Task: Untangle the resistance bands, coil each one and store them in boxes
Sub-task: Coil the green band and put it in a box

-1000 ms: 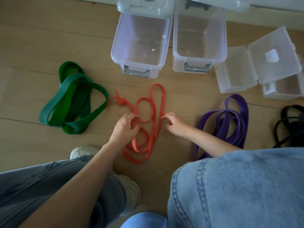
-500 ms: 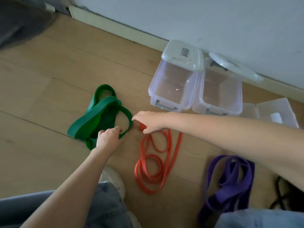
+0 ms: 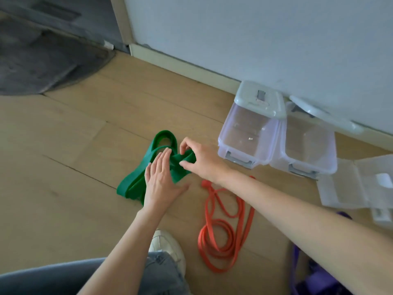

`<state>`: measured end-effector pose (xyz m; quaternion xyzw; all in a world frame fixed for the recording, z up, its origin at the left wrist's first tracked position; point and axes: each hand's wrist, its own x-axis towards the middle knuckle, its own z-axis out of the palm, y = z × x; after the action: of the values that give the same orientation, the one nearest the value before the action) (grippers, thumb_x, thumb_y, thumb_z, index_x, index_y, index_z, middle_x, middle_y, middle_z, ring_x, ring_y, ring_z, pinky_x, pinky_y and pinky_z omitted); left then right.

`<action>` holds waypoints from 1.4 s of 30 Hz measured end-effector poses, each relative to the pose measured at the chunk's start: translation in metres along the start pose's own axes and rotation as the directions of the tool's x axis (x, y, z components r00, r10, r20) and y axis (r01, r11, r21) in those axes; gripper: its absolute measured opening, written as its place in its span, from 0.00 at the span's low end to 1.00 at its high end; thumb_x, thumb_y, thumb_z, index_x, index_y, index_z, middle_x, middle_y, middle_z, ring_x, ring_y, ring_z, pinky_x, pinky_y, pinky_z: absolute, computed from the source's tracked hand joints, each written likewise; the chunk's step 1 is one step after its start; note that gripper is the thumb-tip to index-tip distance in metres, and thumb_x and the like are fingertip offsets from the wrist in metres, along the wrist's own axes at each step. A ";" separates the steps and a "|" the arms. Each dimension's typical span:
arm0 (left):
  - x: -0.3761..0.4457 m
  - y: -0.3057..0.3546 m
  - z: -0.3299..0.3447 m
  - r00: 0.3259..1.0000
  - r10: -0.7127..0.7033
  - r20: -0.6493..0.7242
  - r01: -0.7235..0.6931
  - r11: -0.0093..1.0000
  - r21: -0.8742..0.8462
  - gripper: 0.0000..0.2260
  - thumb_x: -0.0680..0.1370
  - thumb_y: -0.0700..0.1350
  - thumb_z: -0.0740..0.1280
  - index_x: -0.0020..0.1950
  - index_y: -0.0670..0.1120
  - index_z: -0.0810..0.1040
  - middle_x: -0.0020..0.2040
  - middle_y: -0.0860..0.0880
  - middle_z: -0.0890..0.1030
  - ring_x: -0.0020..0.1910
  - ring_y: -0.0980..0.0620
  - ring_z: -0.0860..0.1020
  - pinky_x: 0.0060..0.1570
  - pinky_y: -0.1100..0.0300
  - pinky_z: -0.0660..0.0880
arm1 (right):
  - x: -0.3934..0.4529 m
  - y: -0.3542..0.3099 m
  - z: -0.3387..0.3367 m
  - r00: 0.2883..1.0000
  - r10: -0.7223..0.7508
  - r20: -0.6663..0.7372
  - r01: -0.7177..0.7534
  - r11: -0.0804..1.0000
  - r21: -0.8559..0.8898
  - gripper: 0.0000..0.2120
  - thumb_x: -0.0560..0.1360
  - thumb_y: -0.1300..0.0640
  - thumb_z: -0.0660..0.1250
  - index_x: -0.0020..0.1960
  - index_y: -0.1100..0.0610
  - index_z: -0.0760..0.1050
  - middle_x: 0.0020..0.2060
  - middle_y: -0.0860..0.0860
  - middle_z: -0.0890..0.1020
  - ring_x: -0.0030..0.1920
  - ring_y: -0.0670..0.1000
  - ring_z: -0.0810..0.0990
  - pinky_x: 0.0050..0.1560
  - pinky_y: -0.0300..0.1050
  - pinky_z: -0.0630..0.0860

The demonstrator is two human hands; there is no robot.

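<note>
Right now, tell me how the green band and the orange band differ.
The green band is a wide, flat strap; the orange band is much narrower. The left hand rests flat on the green band and the right hand pinches it, while nothing touches the orange band. The orange band has a knot at its far end; the green one is bunched in folds. Both lie uncoiled on the wooden floor.

I see matt rubbery green band (image 3: 136, 184) & orange band (image 3: 223, 248) on smooth satin wood-look floor (image 3: 63, 167), w/ clear glossy plastic boxes (image 3: 246, 137), grey plastic latches, fuzzy grey rug (image 3: 42, 60), matt painted wall (image 3: 255, 39).
</note>
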<state>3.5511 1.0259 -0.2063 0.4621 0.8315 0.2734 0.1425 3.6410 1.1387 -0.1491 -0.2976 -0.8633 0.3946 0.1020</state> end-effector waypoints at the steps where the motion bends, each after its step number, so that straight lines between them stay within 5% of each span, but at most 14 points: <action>1: 0.001 0.011 -0.009 0.998 0.005 -0.065 -0.008 0.999 -0.045 0.37 0.66 0.50 0.75 0.71 0.43 0.64 0.69 0.47 0.69 0.70 0.48 0.64 0.71 0.54 0.52 | -0.003 -0.019 -0.017 1.000 -0.006 -0.024 0.007 0.999 0.043 0.12 0.70 0.60 0.71 0.43 0.51 0.67 0.37 0.45 0.74 0.36 0.49 0.74 0.38 0.42 0.69; 4: -0.003 0.053 -0.043 0.981 0.007 -0.192 -0.040 0.985 -0.169 0.20 0.67 0.47 0.74 0.52 0.42 0.70 0.46 0.47 0.77 0.50 0.43 0.75 0.50 0.60 0.64 | -0.020 -0.068 -0.067 0.997 -0.023 -0.073 0.034 0.988 0.152 0.11 0.69 0.61 0.73 0.43 0.52 0.70 0.35 0.43 0.76 0.30 0.48 0.77 0.29 0.33 0.72; 6: -0.012 0.085 -0.068 0.980 0.029 -0.194 -0.071 0.975 -0.211 0.16 0.67 0.44 0.73 0.47 0.44 0.68 0.36 0.52 0.72 0.38 0.44 0.73 0.35 0.61 0.57 | -0.044 -0.095 -0.097 0.995 -0.029 -0.099 0.043 0.989 0.141 0.09 0.70 0.61 0.72 0.44 0.55 0.72 0.34 0.47 0.76 0.22 0.44 0.73 0.24 0.36 0.72; 12: -0.056 0.173 -0.129 0.939 0.326 -0.106 -0.342 0.909 -0.239 0.11 0.67 0.41 0.68 0.44 0.44 0.68 0.29 0.53 0.69 0.30 0.48 0.68 0.31 0.56 0.64 | -0.138 -0.141 -0.174 0.968 0.040 -0.248 -0.026 0.998 0.059 0.04 0.74 0.56 0.70 0.45 0.57 0.79 0.31 0.48 0.78 0.20 0.43 0.72 0.26 0.40 0.73; 15: -0.071 0.208 -0.158 0.858 0.506 -0.093 -0.511 0.817 -0.269 0.13 0.65 0.40 0.69 0.43 0.51 0.68 0.27 0.57 0.68 0.29 0.59 0.71 0.28 0.68 0.64 | -0.178 -0.154 -0.213 0.978 0.083 -0.190 -0.087 0.996 -0.015 0.07 0.75 0.50 0.67 0.48 0.53 0.80 0.36 0.45 0.80 0.31 0.44 0.78 0.35 0.36 0.74; 18: -0.072 0.236 -0.183 0.747 0.655 0.116 -0.620 0.748 -0.235 0.11 0.67 0.43 0.70 0.42 0.56 0.72 0.29 0.59 0.70 0.30 0.67 0.72 0.29 0.70 0.64 | -0.213 -0.156 -0.247 0.982 0.093 -0.166 -0.131 0.963 -0.236 0.15 0.73 0.45 0.67 0.56 0.49 0.78 0.53 0.47 0.78 0.54 0.47 0.76 0.55 0.39 0.70; 20: -0.071 0.253 -0.188 0.661 0.665 0.348 -0.667 0.733 -0.135 0.14 0.69 0.44 0.70 0.36 0.59 0.66 0.29 0.59 0.70 0.28 0.67 0.71 0.29 0.72 0.65 | -0.235 -0.158 -0.252 0.985 0.117 -0.127 -0.148 0.950 -0.276 0.25 0.70 0.41 0.69 0.64 0.50 0.73 0.59 0.43 0.74 0.58 0.44 0.73 0.60 0.39 0.68; 23: -0.072 0.269 -0.174 0.603 0.605 0.520 -0.678 0.732 -0.064 0.13 0.70 0.43 0.69 0.35 0.53 0.65 0.30 0.56 0.68 0.26 0.62 0.68 0.27 0.71 0.65 | -0.249 -0.150 -0.236 0.972 0.233 -0.014 -0.223 0.907 -0.357 0.27 0.65 0.39 0.73 0.57 0.52 0.73 0.51 0.46 0.79 0.50 0.48 0.77 0.52 0.46 0.75; 25: -0.071 0.279 -0.163 0.584 0.590 0.558 -0.675 0.735 -0.070 0.09 0.70 0.43 0.68 0.38 0.48 0.68 0.31 0.55 0.69 0.28 0.60 0.67 0.27 0.69 0.63 | -0.251 -0.135 -0.225 0.965 0.253 -0.070 -0.253 0.825 -0.506 0.20 0.66 0.44 0.73 0.48 0.54 0.69 0.45 0.48 0.75 0.45 0.50 0.75 0.42 0.43 0.73; 29: -0.061 0.295 -0.147 0.575 0.603 0.553 -0.668 0.736 -0.107 0.12 0.70 0.41 0.68 0.35 0.51 0.66 0.31 0.55 0.69 0.29 0.58 0.67 0.28 0.70 0.65 | -0.252 -0.115 -0.224 0.958 0.254 -0.135 -0.288 0.854 -0.434 0.14 0.71 0.49 0.66 0.37 0.50 0.61 0.35 0.46 0.69 0.36 0.48 0.70 0.31 0.39 0.63; 34: -0.059 0.278 -0.104 0.730 0.509 0.455 -0.421 0.860 -0.287 0.08 0.69 0.39 0.68 0.41 0.46 0.69 0.34 0.50 0.70 0.33 0.53 0.68 0.35 0.62 0.66 | -0.243 -0.118 -0.238 0.937 0.096 -0.335 -0.150 0.979 -0.136 0.08 0.69 0.57 0.66 0.37 0.54 0.66 0.28 0.46 0.71 0.27 0.43 0.68 0.27 0.37 0.62; 37: -0.053 0.273 -0.089 0.790 0.458 0.407 -0.356 0.884 -0.304 0.07 0.70 0.39 0.66 0.44 0.43 0.69 0.31 0.51 0.66 0.28 0.56 0.64 0.30 0.64 0.63 | -0.238 -0.116 -0.254 0.852 0.111 -0.511 -0.085 0.994 0.073 0.10 0.70 0.60 0.66 0.35 0.54 0.65 0.25 0.45 0.67 0.23 0.42 0.65 0.25 0.33 0.62; 40: -0.027 0.288 -0.103 0.746 0.522 0.413 -0.425 0.851 -0.308 0.07 0.72 0.40 0.65 0.39 0.46 0.67 0.31 0.52 0.66 0.28 0.56 0.65 0.30 0.69 0.64 | -0.242 -0.104 -0.272 0.745 0.161 -0.648 -0.080 0.985 0.152 0.08 0.71 0.56 0.63 0.36 0.56 0.66 0.27 0.46 0.65 0.24 0.42 0.63 0.26 0.33 0.61; 42: -0.007 0.300 -0.124 0.707 0.576 0.410 -0.467 0.816 -0.342 0.08 0.73 0.40 0.66 0.38 0.48 0.67 0.32 0.52 0.67 0.30 0.56 0.66 0.34 0.66 0.66 | -0.251 -0.092 -0.285 0.724 0.176 -0.667 -0.184 0.981 0.060 0.08 0.72 0.55 0.64 0.37 0.52 0.66 0.31 0.46 0.67 0.28 0.40 0.67 0.29 0.32 0.64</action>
<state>3.7010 1.1071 0.0700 0.7154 0.5659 0.2615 0.3157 3.9198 1.1193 0.1247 -0.5021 -0.7382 0.2647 0.3646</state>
